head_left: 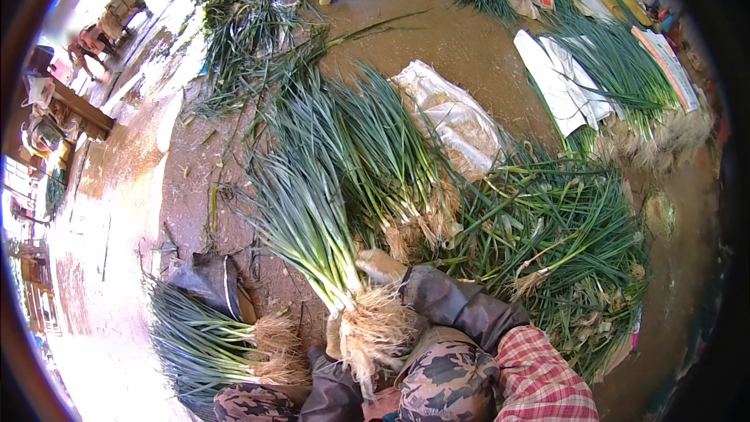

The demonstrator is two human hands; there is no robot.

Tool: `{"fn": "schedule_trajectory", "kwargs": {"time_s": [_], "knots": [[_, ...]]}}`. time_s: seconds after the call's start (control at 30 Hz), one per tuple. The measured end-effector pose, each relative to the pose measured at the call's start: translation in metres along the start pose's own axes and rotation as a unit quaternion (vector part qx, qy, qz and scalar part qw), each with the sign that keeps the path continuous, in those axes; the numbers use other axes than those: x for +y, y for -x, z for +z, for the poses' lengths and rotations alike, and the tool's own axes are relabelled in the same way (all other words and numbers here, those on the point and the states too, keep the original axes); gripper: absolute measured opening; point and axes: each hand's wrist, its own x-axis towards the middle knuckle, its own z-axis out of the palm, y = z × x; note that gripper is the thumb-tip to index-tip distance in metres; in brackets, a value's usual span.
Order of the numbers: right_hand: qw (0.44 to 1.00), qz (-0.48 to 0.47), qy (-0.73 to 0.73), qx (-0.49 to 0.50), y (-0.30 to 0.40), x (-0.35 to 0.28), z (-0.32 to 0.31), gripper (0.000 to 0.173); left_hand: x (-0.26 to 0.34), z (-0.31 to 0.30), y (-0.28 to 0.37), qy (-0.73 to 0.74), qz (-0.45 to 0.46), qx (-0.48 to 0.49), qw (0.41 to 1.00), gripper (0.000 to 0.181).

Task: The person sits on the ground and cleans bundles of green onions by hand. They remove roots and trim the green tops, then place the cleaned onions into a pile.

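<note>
A large bunch of green onions point(328, 228) with long leaves and shaggy pale roots lies across the front of me, its roots close to my lap. My right hand point(381, 265), in a light glove, rests against the right side of the stalks just above the roots. My left hand point(333, 334), also gloved, is at the bunch's lower left, partly covered by stalks and roots; its fingers are hidden. Left of it, more green onions point(217, 346) lie with their roots towards me. Beyond the bunch lies another row of green onions point(381, 146).
A heap of loose onion leaves point(562, 234) spreads at my right. A white sack point(451, 117) lies ahead, a dark sheet point(211, 284) at the left. Farther off are bundled onions on white sacking point(562, 82), a leaf pile point(246, 41) and people at the top edge.
</note>
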Motion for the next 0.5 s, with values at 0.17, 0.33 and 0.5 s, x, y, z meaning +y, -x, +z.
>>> {"fn": "schedule_trajectory", "kwargs": {"time_s": [0.17,0.33,0.5], "knots": [[0.957,0.078,-0.258,0.11,-0.047,-0.105,-0.046,0.018,0.043,0.043,0.047,-0.021,0.069,-0.017,0.997,0.066],[0.926,-0.081,-0.275,0.245,-0.085,-0.152,-0.199,0.021,0.079,0.097,0.09,-0.047,0.146,-0.075,0.985,0.065],[0.851,-0.289,-0.234,0.371,0.055,-0.169,-0.485,0.04,0.099,0.151,0.119,-0.04,0.198,-0.169,0.965,0.064]]}}
